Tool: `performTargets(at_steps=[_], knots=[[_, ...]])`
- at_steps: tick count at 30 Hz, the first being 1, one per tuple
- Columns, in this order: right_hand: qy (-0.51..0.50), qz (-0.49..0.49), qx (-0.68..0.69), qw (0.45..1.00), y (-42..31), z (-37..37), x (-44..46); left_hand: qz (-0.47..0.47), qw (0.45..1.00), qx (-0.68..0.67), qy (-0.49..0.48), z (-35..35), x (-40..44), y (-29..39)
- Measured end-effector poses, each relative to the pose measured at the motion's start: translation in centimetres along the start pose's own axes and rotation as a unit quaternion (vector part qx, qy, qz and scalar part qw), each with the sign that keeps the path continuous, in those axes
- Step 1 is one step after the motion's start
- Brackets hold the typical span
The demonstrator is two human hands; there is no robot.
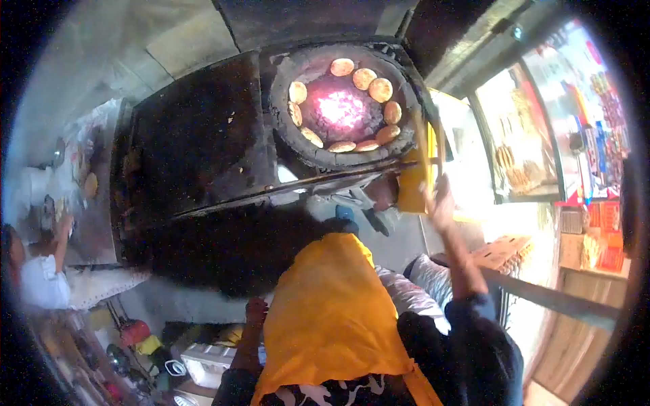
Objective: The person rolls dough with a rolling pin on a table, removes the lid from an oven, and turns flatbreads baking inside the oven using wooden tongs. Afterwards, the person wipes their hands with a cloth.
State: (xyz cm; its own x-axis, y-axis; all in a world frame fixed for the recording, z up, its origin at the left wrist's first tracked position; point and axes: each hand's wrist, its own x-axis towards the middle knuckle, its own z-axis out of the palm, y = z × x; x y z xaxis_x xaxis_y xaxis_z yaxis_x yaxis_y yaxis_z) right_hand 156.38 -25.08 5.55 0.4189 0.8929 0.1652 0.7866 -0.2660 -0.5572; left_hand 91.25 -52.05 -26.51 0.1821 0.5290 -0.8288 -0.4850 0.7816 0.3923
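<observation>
My right hand [441, 204] is closed around a long, thin, rod-like tool [425, 152], beside the right rim of a round clay oven [288, 139]. Motion blurs the tool, so its exact kind is unclear. Several round flatbreads [380, 90] stick to the oven's inner wall, in a ring around glowing coals [340, 110]. Low on the left of my orange apron [332, 298] hangs my left hand [257, 311]. It is in shadow and its fingers cannot be made out.
A dark counter [196, 135] adjoins the oven on the left. At far left another person [47, 277] works at a dough-covered table [95, 230]. To the right stand a glass case with breads [514, 155], filled sacks [430, 277] and a wooden crate [501, 254].
</observation>
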Motion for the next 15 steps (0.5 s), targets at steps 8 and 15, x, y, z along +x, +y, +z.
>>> performTargets(at_steps=[8,15], knots=[[-0.367,0.357,-0.118,0.851,15.2,5.5,-44.6,0.055,0.987,0.122,0.088,0.2,-3.9,7.2],[-0.264,0.396,0.218,0.852,6.3,0.8,-31.2,0.023,0.986,0.163,0.036,3.3,-3.9,5.9]])
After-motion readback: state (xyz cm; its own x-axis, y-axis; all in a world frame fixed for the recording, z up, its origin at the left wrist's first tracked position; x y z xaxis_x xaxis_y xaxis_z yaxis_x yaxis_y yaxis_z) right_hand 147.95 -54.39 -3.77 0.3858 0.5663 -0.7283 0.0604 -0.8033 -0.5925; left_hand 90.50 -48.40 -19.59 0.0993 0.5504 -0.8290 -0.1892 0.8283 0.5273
